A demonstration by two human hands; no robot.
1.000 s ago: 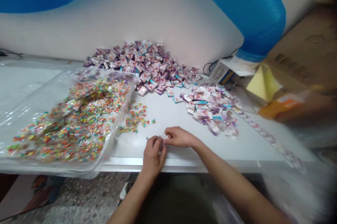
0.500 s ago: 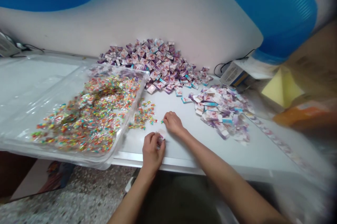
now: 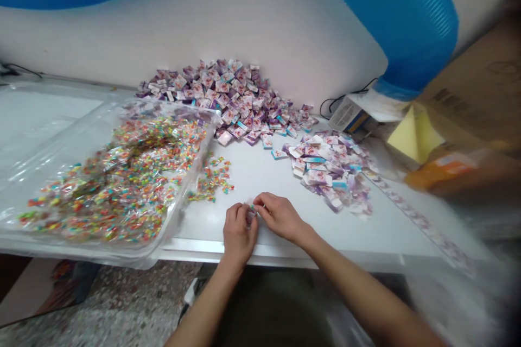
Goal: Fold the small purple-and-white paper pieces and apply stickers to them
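Note:
My left hand [image 3: 239, 234] is closed around a small printed carton [image 3: 249, 216] near the table's front edge; the fingers hide most of it. Beside it, my right hand [image 3: 281, 216] pinches a small clear packet with coloured pieces [image 3: 253, 208], held at the carton's upper end. How far the packet sits inside the carton cannot be made out. Just left of the hands lies a loose group of similar packets [image 3: 214, 178]. To the right spreads a heap of flattish white and purple cartons [image 3: 321, 165].
A clear plastic tray [image 3: 188, 203] full of the colourful packets stands on the left, overhanging the front edge. Filled-out cartons [image 3: 240, 97] are piled against the wall. Blue plastic containers [image 3: 411, 21] hang into view above. At the right are a small box [image 3: 350, 113] and a printed strip [image 3: 402, 208].
My right hand has drawn back from the table beside the loose packets to the carton in my left hand, bringing a packet with it. The view has shifted slightly right.

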